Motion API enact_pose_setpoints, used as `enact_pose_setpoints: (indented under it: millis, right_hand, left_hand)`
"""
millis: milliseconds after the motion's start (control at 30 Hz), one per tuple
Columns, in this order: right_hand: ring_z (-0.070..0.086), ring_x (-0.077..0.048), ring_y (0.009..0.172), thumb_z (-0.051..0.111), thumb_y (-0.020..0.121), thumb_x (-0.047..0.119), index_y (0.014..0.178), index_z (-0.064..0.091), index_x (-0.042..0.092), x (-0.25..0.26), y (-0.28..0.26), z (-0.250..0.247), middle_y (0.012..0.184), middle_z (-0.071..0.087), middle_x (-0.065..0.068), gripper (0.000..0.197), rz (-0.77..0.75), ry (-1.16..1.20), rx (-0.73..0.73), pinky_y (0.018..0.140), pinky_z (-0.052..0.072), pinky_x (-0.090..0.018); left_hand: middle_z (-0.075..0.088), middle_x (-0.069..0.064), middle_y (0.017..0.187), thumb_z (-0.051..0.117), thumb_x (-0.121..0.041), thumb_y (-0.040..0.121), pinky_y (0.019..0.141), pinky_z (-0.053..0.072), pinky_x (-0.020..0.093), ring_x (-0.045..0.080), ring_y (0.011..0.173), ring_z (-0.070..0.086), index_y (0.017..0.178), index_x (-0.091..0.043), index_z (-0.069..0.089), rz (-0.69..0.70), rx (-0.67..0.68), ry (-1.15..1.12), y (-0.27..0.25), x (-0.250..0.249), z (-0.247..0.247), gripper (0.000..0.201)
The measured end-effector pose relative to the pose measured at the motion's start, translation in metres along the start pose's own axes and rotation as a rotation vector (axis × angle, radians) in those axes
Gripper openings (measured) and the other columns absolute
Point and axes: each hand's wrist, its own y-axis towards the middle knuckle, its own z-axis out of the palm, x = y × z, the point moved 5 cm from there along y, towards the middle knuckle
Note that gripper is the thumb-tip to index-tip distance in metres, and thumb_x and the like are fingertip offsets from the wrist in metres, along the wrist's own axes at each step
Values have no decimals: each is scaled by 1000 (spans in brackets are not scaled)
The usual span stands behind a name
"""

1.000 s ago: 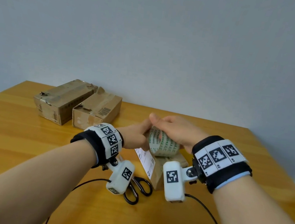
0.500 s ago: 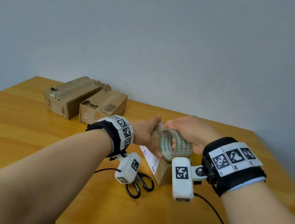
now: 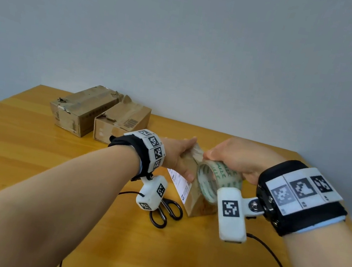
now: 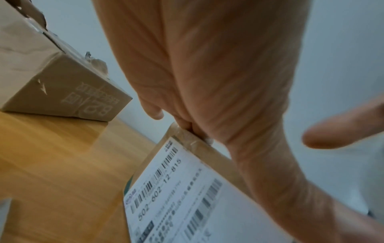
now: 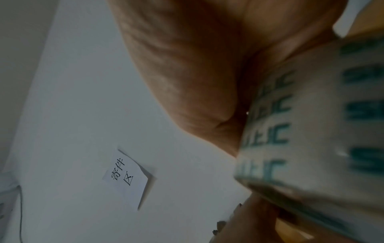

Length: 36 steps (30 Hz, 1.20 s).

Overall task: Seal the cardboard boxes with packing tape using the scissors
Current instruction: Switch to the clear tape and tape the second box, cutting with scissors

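Wooden desk (image 3: 31, 158) against a pale wall: mid-desk, left hand (image 3: 176, 156) clasps the labelled box (image 3: 196, 204); right hand (image 3: 239, 158) grips the tape roll (image 3: 216, 179) at its top; scissors (image 3: 166, 211) lie beside; two worn boxes (image 3: 83, 111) near the far-left corner

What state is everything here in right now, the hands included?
near box: standing on the table, shipping label on its side.
left hand: fingers curled over the near box's top edge.
right hand: grips the tape roll.
tape roll: held over the near box.
scissors: lying on the table, untouched, blades hidden.
back boxes: side by side, tops torn.
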Motion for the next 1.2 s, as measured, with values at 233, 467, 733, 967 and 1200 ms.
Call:
enact_pose_setpoints:
  millis: [233, 467, 733, 967, 1200]
  right_hand:
    - [72, -21, 87, 48, 104, 41, 111, 74, 12, -12, -31, -2, 102, 76, -11, 39, -34, -268, -66, 84, 59, -34]
    - [58, -7, 55, 47, 104, 42, 121, 69, 22, -33, -34, 8, 91, 74, -4, 35, -32, -310, -48, 49, 46, -18]
    - [63, -11, 84, 39, 109, 29, 139, 57, 34, -37, -32, 26, 110, 67, 5, 36, -83, -490, -68, 68, 54, -22]
    - [63, -21, 111, 37, 109, 27, 143, 54, 37, -45, -31, 43, 138, 61, 0, 40, -106, -606, -73, 95, 54, -35]
    - [65, -21, 110, 46, 103, 19, 137, 60, 36, -49, -21, 44, 134, 64, 0, 40, -118, -547, -144, 92, 55, -35]
  left_hand:
    - [-1, -9, 165, 67, -73, 70, 123, 12, 48, 19, 152, 7, 156, -36, -8, 26, 15, 83, -2, -5, 1, 120]
    - [-10, -9, 164, 56, -72, 79, 121, -2, 52, 10, 151, -7, 157, -26, -4, 75, 25, 207, -2, -12, 4, 109]
    - [-10, -9, 164, 51, -69, 85, 120, -5, 54, 10, 151, -8, 158, -26, -4, 76, 51, 229, -5, -13, 3, 101]
    - [-13, -5, 165, 45, -66, 89, 117, -2, 63, 14, 151, -9, 158, -26, -4, 94, 55, 297, -6, -15, 5, 93]
    - [-2, -2, 166, 23, -57, 99, 118, -5, 60, 18, 152, -6, 158, -24, 4, 168, 67, 533, -23, -31, 11, 70]
